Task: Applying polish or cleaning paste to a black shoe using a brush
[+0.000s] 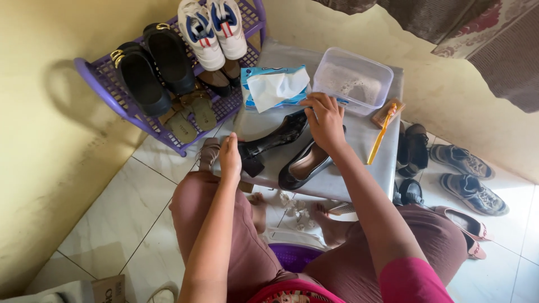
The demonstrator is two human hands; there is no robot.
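Both hands, left (229, 159) and right (324, 119), grip 2 black heeled shoes (281, 136), fingertips hidden.

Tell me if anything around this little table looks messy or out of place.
Crumpled white scraps litter the floor tiles under the table, near the bare feet. One black heeled shoe lies tipped on its side on the tabletop, held at the heel by the left hand. Otherwise nothing stands out.

A low grey table (359, 168) is carrying two black heels (281, 136) (306, 165), a wipes pack (275, 87), a clear tub (352, 78), a brush (387, 113) and a yellow toothbrush (380, 137).
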